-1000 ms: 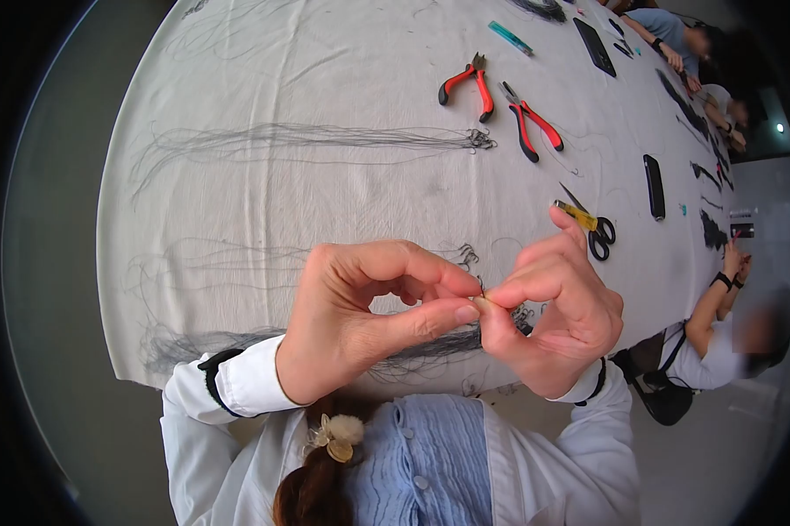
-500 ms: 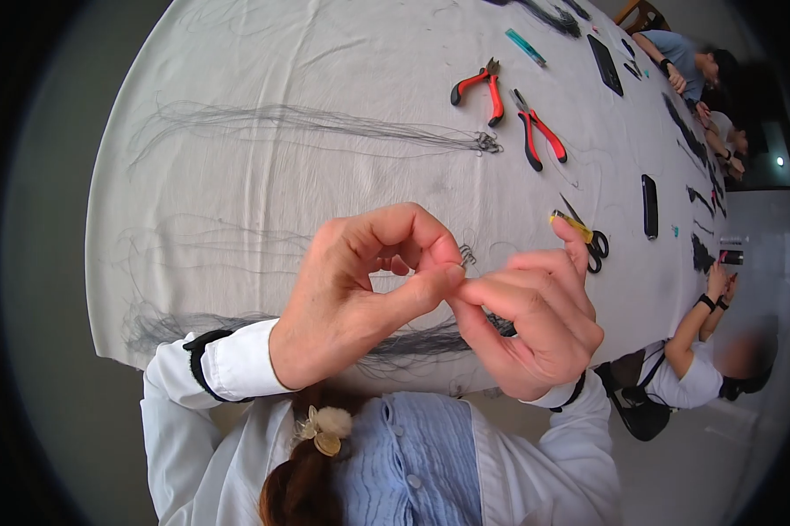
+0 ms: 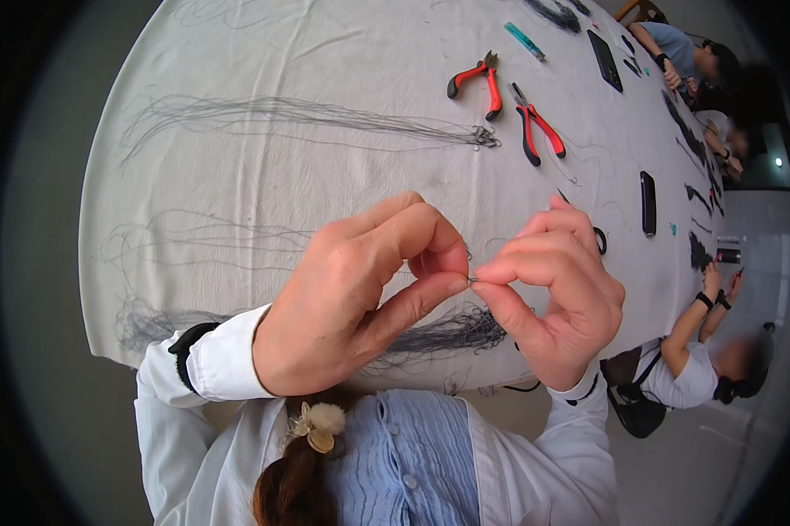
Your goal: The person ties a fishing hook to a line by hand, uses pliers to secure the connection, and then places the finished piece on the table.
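Note:
Above the near part of the table, my left hand (image 3: 360, 289) has its thumb and forefinger pinched together. My right hand (image 3: 553, 294) pinches just to the right of it, and a tiny dark metallic piece (image 3: 473, 280) shows between the two sets of fingertips. What exactly it is cannot be made out. A bundle of dark threads (image 3: 430, 342) lies on the cloth under and behind my hands. Thinner threads (image 3: 228, 230) spread out to the left. Scissors (image 3: 599, 240) are mostly hidden behind my right hand.
On the white cloth (image 3: 369, 184) lie a thread bundle with small hooks (image 3: 483, 137), red-handled cutters (image 3: 490, 86), red-handled pliers (image 3: 536, 131), a teal tool (image 3: 525, 42) and black phones (image 3: 648, 203) (image 3: 604, 61). Several people sit along the right side.
My fingertips have moved slightly apart, exposing the tiny metallic piece. My right hand has shifted right and down, covering more of the scissors. My left hand has turned a little.

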Motion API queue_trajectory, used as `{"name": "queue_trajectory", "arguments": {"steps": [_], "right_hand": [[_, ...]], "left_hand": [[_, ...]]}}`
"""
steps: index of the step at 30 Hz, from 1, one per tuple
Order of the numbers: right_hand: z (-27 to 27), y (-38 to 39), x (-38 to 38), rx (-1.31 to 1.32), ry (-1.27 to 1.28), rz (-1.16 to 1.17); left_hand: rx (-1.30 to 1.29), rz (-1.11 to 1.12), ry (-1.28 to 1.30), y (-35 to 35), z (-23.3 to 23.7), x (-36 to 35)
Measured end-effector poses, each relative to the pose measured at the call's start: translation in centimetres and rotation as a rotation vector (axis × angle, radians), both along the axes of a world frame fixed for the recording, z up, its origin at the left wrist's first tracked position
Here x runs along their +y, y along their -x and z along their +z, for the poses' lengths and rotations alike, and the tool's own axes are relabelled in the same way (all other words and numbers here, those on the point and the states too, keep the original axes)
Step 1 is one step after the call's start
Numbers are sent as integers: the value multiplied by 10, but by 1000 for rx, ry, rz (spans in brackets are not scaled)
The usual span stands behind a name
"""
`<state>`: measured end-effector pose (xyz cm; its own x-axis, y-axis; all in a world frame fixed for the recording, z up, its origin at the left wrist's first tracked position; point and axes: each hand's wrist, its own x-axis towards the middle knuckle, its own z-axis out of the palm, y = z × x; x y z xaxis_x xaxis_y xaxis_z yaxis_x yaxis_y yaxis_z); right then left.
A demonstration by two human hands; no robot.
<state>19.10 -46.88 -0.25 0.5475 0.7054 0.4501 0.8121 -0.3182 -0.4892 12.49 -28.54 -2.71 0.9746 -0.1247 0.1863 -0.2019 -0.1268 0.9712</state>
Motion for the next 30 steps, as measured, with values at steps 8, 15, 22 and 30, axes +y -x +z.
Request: {"name": "queue_trajectory", "arguments": {"steps": [8,15,22,30], "right_hand": [[-7,2,3,246,-147,-28],[-8,-3,2,602,-213,34],[-6,0,2,588,-185,17],[-7,2,3,558,-199,-24]], "left_hand": [[-6,46,64,0,-1,1],[-363,210,-389,1,3,0],[-466,268,-596,6,5,-2],[-350,180,-414,1,4,3]]}}
